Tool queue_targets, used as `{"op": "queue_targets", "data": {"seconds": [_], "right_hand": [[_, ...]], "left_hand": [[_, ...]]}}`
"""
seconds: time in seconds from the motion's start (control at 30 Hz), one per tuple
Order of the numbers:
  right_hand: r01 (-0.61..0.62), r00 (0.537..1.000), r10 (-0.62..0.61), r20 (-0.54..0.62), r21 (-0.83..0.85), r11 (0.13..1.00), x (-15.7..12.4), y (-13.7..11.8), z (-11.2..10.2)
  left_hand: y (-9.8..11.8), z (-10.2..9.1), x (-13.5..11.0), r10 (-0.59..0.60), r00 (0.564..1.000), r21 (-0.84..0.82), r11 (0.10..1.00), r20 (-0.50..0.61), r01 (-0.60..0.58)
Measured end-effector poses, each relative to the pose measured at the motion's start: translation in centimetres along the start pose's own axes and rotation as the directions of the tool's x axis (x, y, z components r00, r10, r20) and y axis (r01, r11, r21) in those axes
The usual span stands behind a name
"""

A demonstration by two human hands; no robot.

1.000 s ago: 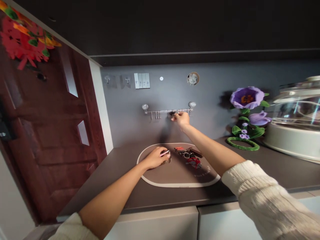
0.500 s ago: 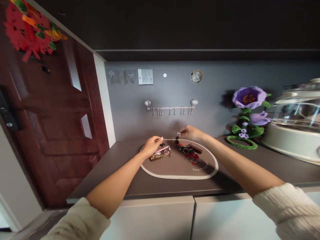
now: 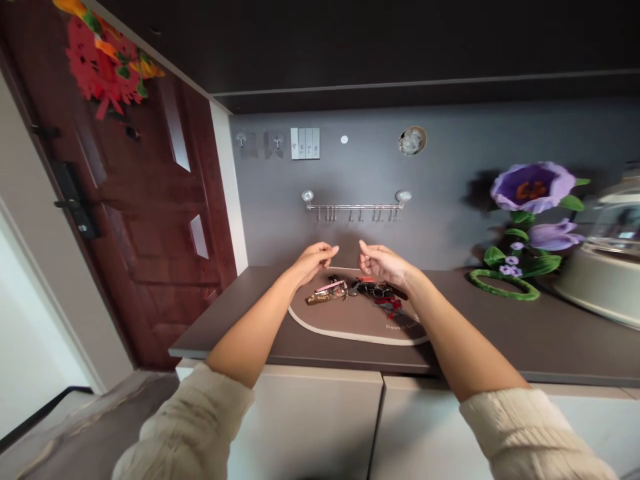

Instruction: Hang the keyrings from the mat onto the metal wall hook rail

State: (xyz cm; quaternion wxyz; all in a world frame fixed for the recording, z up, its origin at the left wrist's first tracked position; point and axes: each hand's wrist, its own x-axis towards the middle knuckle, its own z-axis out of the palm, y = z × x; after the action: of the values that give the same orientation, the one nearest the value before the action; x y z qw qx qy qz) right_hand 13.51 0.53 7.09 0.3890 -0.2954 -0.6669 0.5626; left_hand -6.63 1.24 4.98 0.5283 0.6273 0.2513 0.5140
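My left hand (image 3: pixel 315 261) is held above the back left of an oval brown mat (image 3: pixel 345 327) with a pale rim. Its fingers point inward, loosely bent, with nothing visible in them. Below it lies a keychain with a pink strap (image 3: pixel 330 288) and a brown tag (image 3: pixel 321 299) lettered "Love". Across from it, my right hand (image 3: pixel 384 263) hovers with the thumb raised and the fingers loosely curled, also seemingly holding nothing. Under that hand is a heap of keychains with black pieces (image 3: pixel 370 288) and a red piece (image 3: pixel 391 307); the hand and wrist hide part of it.
A clear rail with several small hooks (image 3: pixel 355 208) is fixed on the grey wall behind. Purple artificial flowers (image 3: pixel 533 190) and a white appliance with a clear cover (image 3: pixel 600 280) stand at right. A dark shelf (image 3: pixel 380 47) overhangs the counter; a red-brown door (image 3: pixel 145 227) is at left.
My right hand has let go of the small dark-strapped item it pinched. My left hand has lifted off the mat's back edge. The view has shifted slightly left.
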Motion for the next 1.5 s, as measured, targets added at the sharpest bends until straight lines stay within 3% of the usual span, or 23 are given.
{"op": "queue_targets", "data": {"seconds": [0.1, 0.2, 0.47, 0.97, 1.17, 1.27, 1.37, 1.43, 1.5], "right_hand": [[0.001, 0.998, -0.012, 0.059, 0.183, 0.983, 0.2, 1.3, -0.2], [-0.007, 0.996, -0.016, 0.086, 0.261, 0.965, 0.0, 2.3, -0.9], [-0.095, 0.982, 0.039, 0.186, 0.303, 0.948, -0.4, 4.0, -1.6], [-0.133, 0.969, 0.057, 0.241, 0.311, 0.941, -0.4, 4.9, -1.9], [-0.099, 0.973, 0.030, 0.227, 0.295, 0.950, -0.3, 4.7, -1.8], [-0.036, 0.993, 0.009, 0.114, 0.241, 0.970, -0.4, 4.3, -1.3], [0.054, 0.998, -0.049, -0.036, 0.148, 0.987, -0.4, 3.9, -0.6], [0.108, 0.989, -0.097, -0.110, 0.098, 0.989, -0.3, 3.8, -0.1], [0.146, 0.978, -0.135, -0.158, 0.063, 0.987, 0.0, 4.0, 0.3]], "left_hand": [[0.3, 0.8, 0.4, 0.000, 0.997, -0.206, 0.978, 0.072, 0.015], [-0.2, 0.7, 0.3, -0.071, 0.991, -0.301, 0.948, 0.111, 0.102], [-2.2, -1.4, -0.7, -0.282, 0.940, -0.251, 0.912, 0.191, 0.325], [-2.5, -1.7, -1.0, -0.295, 0.930, -0.215, 0.915, 0.219, 0.341], [-2.3, -1.6, -0.8, -0.256, 0.950, -0.189, 0.939, 0.177, 0.288], [-2.2, -1.5, -0.7, -0.178, 0.983, -0.105, 0.978, 0.038, 0.181], [-2.4, -1.2, -0.7, -0.020, 0.989, 0.145, 0.989, -0.145, 0.041], [-2.6, -0.9, -0.8, 0.092, 0.980, 0.368, 0.930, -0.179, -0.021], [-2.9, -0.6, -0.9, 0.162, 0.978, 0.559, 0.827, -0.134, -0.061]]}}
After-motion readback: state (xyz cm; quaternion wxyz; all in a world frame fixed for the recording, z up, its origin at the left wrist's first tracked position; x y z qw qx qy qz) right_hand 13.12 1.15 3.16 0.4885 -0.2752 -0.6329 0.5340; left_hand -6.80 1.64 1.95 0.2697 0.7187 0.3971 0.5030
